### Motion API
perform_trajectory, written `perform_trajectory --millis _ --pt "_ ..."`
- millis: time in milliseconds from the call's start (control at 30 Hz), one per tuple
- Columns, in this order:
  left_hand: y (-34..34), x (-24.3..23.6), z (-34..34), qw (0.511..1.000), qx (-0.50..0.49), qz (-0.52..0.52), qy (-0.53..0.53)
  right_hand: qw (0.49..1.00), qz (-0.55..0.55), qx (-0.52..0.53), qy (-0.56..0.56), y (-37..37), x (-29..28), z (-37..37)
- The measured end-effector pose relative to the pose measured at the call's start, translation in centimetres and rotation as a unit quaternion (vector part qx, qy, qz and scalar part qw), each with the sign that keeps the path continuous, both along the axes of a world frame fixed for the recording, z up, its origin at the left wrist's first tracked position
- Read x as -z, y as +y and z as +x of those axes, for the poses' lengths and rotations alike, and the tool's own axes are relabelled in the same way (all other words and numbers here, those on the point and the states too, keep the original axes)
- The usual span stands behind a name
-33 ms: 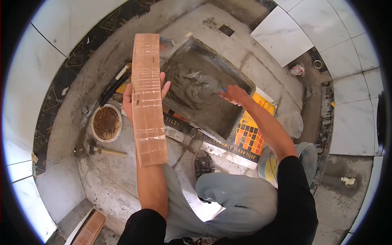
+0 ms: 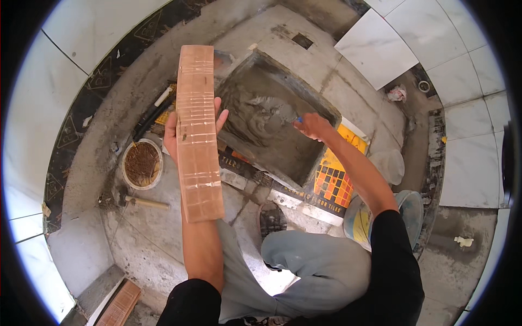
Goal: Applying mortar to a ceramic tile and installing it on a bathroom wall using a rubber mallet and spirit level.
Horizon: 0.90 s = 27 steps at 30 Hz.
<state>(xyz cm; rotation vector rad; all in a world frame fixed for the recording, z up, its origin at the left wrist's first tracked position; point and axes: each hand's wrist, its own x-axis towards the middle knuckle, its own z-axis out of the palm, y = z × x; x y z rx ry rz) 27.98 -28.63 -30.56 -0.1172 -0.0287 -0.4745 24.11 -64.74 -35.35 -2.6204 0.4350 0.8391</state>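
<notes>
A long pinkish-tan tile strip [image 2: 198, 146], its textured, grid-marked face toward me, is gripped in my left hand [image 2: 170, 133], with the thumb and fingers closed on its edges. To its right sits a grey rectangular tub [image 2: 321, 108] of wet cement mortar [image 2: 255, 136]. Over the tub, my right hand [image 2: 312, 125] is closed on the blue handle of a trowel [image 2: 299, 119], whose blade lies in the grey mortar.
A round bucket of brown material [image 2: 142, 163], a wooden-handled hammer [image 2: 147, 202] and black tools [image 2: 147, 119] lie left. Printed tile boxes [image 2: 331, 190] sit beside the tub, buckets [image 2: 408, 217] at right. White tiles [image 2: 375, 49] surround the area; tile strips [image 2: 117, 307] lie lower left.
</notes>
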Motion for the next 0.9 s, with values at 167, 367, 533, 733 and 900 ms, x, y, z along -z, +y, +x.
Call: perform_trajectory --millis 167,367,533,733,900 --pt "-1.0 0.2 0.1 1.000 0.004 0.013 -0.005 0.988 0.086 0.126 0.023 2.6 -0.8 1.5" --pt "1.2 -0.3 0.1 0.999 0.001 0.031 -0.015 0.991 -0.100 -0.064 -0.064 -1.9 -1.1 0.2" --pt "-0.2 -1.0 -0.6 0.998 -0.002 0.060 0.012 0.979 -0.153 -0.004 -0.132 -4.1 0.6 1.8" --pt "1.0 0.4 -0.5 0.997 -0.011 0.072 -0.001 0.975 -0.111 -0.121 -0.150 3.5 2.4 0.1" --pt "0.3 -0.7 -0.4 0.998 -0.016 0.064 -0.009 0.992 -0.070 0.058 -0.093 -0.9 1.6 -4.7"
